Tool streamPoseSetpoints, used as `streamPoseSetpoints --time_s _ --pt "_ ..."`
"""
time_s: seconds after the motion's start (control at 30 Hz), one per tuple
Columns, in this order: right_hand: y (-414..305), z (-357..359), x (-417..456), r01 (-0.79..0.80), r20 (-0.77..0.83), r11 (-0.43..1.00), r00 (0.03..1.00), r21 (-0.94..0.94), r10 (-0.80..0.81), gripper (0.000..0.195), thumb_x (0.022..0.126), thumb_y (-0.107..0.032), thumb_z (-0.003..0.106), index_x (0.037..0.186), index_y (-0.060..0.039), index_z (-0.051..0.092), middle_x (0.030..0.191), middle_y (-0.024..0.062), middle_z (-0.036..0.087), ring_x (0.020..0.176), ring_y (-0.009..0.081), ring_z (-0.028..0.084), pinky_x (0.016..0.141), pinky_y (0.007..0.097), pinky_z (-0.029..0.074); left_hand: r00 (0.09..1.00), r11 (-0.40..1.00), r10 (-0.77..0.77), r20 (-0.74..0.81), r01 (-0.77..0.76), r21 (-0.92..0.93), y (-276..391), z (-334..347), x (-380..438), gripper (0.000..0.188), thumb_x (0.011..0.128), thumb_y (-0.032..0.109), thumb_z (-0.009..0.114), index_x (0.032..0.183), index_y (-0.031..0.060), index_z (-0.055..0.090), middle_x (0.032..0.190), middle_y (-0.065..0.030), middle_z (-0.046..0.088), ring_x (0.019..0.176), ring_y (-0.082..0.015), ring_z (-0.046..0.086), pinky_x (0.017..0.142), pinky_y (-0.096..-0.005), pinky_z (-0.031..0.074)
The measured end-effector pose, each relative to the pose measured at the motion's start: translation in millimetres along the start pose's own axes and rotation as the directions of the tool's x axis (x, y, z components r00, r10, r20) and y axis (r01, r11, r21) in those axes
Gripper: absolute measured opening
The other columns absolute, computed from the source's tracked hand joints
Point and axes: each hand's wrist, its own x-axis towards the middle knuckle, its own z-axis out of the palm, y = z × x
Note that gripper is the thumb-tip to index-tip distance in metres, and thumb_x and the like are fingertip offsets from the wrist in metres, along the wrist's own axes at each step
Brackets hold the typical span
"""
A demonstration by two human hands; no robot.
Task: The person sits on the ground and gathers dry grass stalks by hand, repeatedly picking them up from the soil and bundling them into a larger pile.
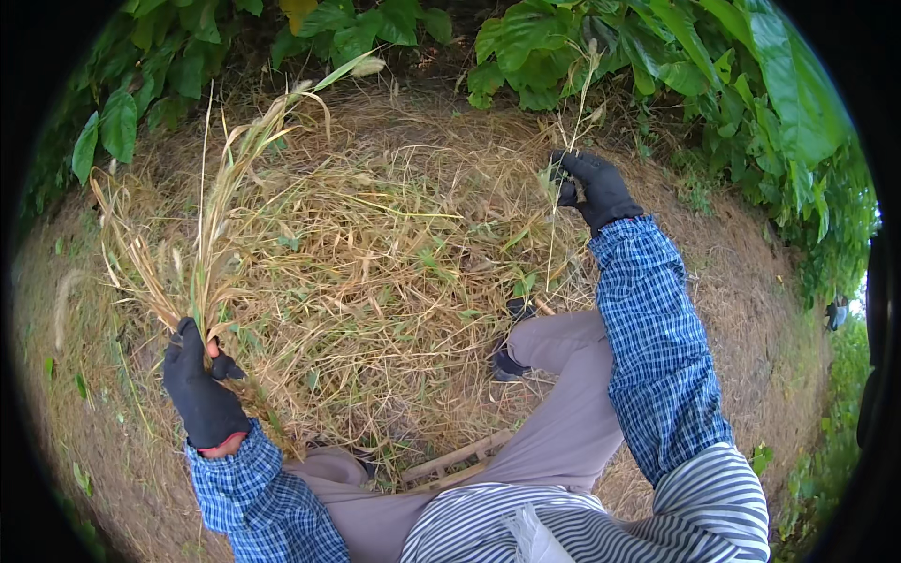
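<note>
My left hand (pixel 200 383), in a black glove with an exposed fingertip, grips a bundle of dry grass stalks (pixel 215 232) at its lower end. Yellowed blades and fuzzy seed heads fan upward from it. On the other side, my right hand (pixel 595 186), also gloved in black, pinches a few thin grass stems (pixel 578 105) that stick out above and below the fingers. Between the hands, a layer of cut straw and green weeds (pixel 380 267) covers the ground.
Broad-leaved green plants (pixel 535 49) line the far side and curve down the right. Beneath me is a low wooden stool (pixel 457 457). My shoe (pixel 508 364) rests on the straw, near a small wooden handle-like piece (pixel 544 307). A person (pixel 836 313) appears far off at right.
</note>
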Motion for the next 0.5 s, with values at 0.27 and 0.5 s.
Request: streamPoseSetpoints --time_s 0.27,0.5 --pt "25 -4 4 -0.106 0.191 0.961 0.969 -0.255 0.157 0.024 0.087 -0.021 0.069 0.100 -0.0010 0.067 0.079 0.0080 0.066 0.058 0.0129 0.057 0.050 0.0279 0.048 0.997 0.997 0.058 0.055 -0.061 0.056 -2 5 0 0.037 0.101 0.022 0.046 0.122 -0.0072 0.053 0.081 -0.0037 0.048 0.060 -0.0104 0.047 0.053 -0.0238 0.042" --pt "30 31 -21 -0.324 0.394 0.946 0.867 -0.018 0.305 0.025 0.093 -0.021 0.061 0.106 0.0007 0.063 0.091 0.0073 0.064 0.067 0.0138 0.056 0.058 0.0288 0.048 0.990 0.962 -0.137 0.041 0.143 -0.234 6 26 -5 0.026 0.094 0.025 0.058 0.102 -0.0002 0.059 0.070 -0.0007 0.051 0.053 -0.0090 0.047 0.046 -0.0245 0.045"
